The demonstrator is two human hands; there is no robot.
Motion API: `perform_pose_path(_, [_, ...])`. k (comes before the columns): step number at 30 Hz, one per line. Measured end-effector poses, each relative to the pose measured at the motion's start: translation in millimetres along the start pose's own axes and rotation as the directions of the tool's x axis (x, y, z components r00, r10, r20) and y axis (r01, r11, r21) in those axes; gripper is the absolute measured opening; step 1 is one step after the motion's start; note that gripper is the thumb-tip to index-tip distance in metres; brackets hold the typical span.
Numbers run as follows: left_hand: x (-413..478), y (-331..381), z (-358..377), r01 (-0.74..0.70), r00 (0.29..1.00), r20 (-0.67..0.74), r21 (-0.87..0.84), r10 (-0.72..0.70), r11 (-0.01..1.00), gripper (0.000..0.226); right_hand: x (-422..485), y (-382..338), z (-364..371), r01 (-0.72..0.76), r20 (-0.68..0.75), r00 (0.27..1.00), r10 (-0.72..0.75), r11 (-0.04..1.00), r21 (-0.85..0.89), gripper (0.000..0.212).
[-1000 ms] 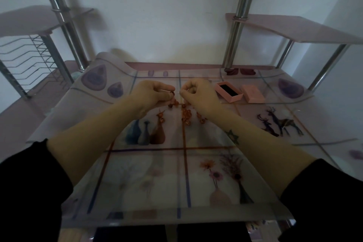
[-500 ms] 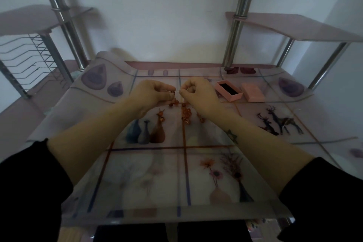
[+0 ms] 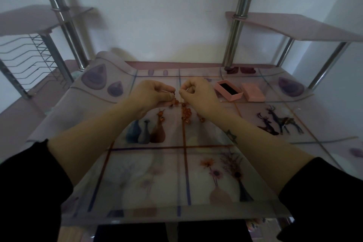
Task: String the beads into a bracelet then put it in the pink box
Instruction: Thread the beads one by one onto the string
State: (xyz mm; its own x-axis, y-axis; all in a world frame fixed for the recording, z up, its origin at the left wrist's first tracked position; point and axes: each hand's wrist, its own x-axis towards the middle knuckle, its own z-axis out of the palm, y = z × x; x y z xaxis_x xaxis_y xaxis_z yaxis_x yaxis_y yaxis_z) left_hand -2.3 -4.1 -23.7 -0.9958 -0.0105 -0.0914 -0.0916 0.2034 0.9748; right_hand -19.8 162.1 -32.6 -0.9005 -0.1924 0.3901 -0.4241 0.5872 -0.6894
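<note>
- My left hand [image 3: 155, 94] was held just above the table mat [image 3: 137, 173], thumb and fingers curled together and pinching a fine pale thread [image 3: 167, 91], with a small dark bead [image 3: 173, 92] at the fingertips.
- My right hand [image 3: 198, 96] faced it, close by but not touching, its fingers curled and pinching the thread as well. The thread was too fine for me to trace across the gap between the hands.
- The loose beads [image 3: 185, 113], orange-brown, lay scattered on the mat just below and between my hands, a few of them beside the printed brown vase.
- The pink box [image 3: 228, 91] sat open on the mat just to the right of my right hand, its dark inside showing.
- Its pink lid [image 3: 253, 94] lay flat beside the box, further right.
</note>
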Motion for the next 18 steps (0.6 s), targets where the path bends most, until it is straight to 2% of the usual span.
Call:
perform_pose_path(9, [-3.0, 0.8, 1.0, -0.012, 1.0, 0.007, 0.001, 0.012, 1.0, 0.015, -1.2, 0.0, 0.3, -0.001, 0.024, 1.0, 0.001, 1.0, 0.014, 0.008])
perform_pose_path(18, [-4.7, 1.5, 2.9, -0.019, 0.999, 0.043, -0.034, 0.021, 0.999, 0.015, -1.5, 0.4, 1.7, -0.006, 0.036, 0.999, 0.006, 1.0, -0.005, 0.018])
